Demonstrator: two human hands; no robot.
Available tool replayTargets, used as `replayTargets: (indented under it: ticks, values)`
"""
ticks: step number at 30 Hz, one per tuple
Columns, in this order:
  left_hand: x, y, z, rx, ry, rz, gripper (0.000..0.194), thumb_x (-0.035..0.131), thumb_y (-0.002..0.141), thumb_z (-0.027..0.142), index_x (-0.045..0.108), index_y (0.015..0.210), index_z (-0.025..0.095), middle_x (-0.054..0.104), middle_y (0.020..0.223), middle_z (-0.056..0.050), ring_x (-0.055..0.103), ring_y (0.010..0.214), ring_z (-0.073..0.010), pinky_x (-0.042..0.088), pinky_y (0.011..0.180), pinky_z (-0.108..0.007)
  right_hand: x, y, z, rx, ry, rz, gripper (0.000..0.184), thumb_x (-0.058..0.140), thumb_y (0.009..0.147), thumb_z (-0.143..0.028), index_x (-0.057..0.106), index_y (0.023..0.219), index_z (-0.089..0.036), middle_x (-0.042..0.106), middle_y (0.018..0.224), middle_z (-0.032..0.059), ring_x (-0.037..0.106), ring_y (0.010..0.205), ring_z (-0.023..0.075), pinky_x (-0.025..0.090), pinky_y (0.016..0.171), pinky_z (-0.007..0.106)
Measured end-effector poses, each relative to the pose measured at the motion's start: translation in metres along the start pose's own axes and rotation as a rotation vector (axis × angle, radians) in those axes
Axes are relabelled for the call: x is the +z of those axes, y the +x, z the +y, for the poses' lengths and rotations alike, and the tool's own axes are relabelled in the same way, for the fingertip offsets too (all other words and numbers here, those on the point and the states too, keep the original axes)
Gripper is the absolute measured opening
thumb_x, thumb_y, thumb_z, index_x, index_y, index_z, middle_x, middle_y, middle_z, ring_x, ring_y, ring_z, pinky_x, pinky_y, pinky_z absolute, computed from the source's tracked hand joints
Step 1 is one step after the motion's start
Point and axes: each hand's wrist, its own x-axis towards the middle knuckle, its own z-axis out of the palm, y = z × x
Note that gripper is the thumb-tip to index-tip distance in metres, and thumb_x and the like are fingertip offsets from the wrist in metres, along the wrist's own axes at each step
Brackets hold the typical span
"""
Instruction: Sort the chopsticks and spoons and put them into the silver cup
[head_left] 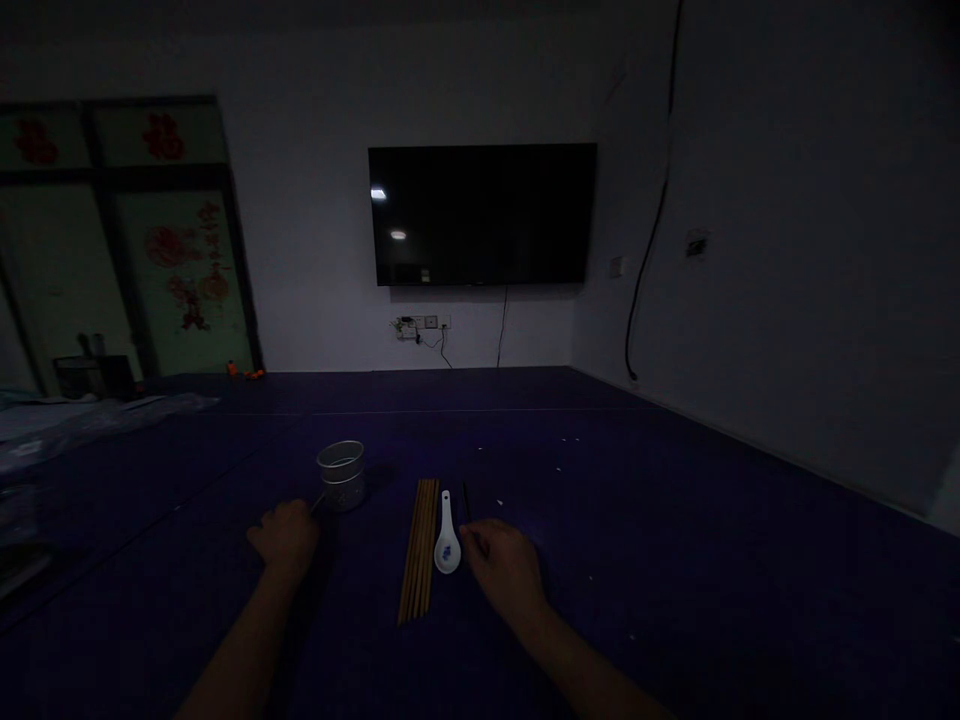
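Observation:
My left hand (285,540) is closed at the left of a metal cup (343,478), its fingers curled around a thin handle that runs to the cup's side. The cup stands upright, and its inside is too dim to make out. My right hand (506,565) pinches the lower end of a thin dark stick (466,500), whose kind I cannot tell. Just left of that hand lies a white soup spoon (448,550) with a blue mark in its bowl, the handle pointing away. Beside the spoon lies a row of several wooden chopsticks (420,550).
Small white bits (500,502) are scattered over the dark blue surface (525,660). Clear plastic wrapping (97,425) lies at the far left, and small orange objects (244,371) sit at the back. A television (484,215) hangs on the wall; a cable (646,265) runs down at the right.

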Motion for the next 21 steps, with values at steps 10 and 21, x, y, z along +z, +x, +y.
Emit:
replayTargets:
  ticks: [10,21]
  values:
    - [-0.015,0.004,-0.01,-0.214,-0.281,0.242,0.038,0.028,0.086,0.02,0.058,0.106,0.006,0.065,0.096,-0.021,0.061,0.094,-0.0315,0.041,0.074,-0.041,0.0,-0.001,0.0,-0.01,-0.003,0.018,0.036,0.041,0.092,-0.031,0.068,0.071,-0.02,0.066,0.07,0.0018,0.058,0.063,0.0128,0.033,0.057,0.023]
    - [-0.003,-0.05,0.062,0.447,-0.787,0.482,0.033,0.034,0.089,0.04,0.057,0.096,0.018,0.066,0.091,-0.009,0.062,0.084,-0.0209,0.047,0.077,-0.033,-0.002,-0.005,-0.005,-0.042,0.039,0.073,0.033,0.04,0.092,-0.031,0.072,0.087,-0.023,0.068,0.076,0.0021,0.061,0.069,0.0138,0.038,0.063,0.023]
